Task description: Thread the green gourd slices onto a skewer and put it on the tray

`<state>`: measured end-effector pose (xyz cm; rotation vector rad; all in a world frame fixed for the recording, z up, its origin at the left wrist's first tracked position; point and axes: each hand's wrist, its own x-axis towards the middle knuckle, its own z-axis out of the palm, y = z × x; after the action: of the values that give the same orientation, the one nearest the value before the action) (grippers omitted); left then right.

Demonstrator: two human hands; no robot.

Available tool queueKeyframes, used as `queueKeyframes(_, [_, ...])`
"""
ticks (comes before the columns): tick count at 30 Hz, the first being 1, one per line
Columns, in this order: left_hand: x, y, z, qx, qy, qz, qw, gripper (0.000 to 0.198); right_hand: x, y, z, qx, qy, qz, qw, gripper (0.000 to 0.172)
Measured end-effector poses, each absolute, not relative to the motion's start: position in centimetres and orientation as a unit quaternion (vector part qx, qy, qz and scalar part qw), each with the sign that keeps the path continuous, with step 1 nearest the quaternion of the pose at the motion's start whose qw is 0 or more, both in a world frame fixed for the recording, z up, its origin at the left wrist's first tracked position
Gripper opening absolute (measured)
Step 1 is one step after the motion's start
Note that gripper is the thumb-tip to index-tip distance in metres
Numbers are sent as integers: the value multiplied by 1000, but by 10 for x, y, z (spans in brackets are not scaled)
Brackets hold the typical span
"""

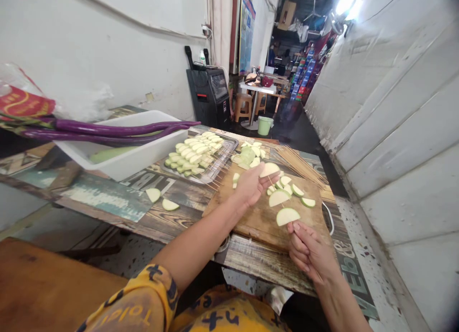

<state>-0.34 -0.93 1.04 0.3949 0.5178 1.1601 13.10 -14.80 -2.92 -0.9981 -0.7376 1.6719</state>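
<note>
My right hand pinches the near end of a thin bamboo skewer that carries two pale half-round vegetable slices. At the skewer's far tip, my left hand grips a third slice. Both hands hover over a wooden cutting board, where more green-skinned slices lie loose.
A metal tray of finished skewers sits left of the board. A white tub has long purple eggplants lying across it. Loose bamboo skewers fan out at the far right. Two slices lie on the table. A white wall runs along the right.
</note>
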Motion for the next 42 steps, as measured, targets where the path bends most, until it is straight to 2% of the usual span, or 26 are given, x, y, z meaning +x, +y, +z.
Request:
queueKeyframes(10, [0, -12, 5, 197, 250, 557, 767, 13, 118, -156, -36, -469, -342, 631, 515, 25])
queueKeyframes(42, [3, -13, 3, 191, 240, 551, 776, 10, 115, -150, -29, -443, -305, 654, 532, 25])
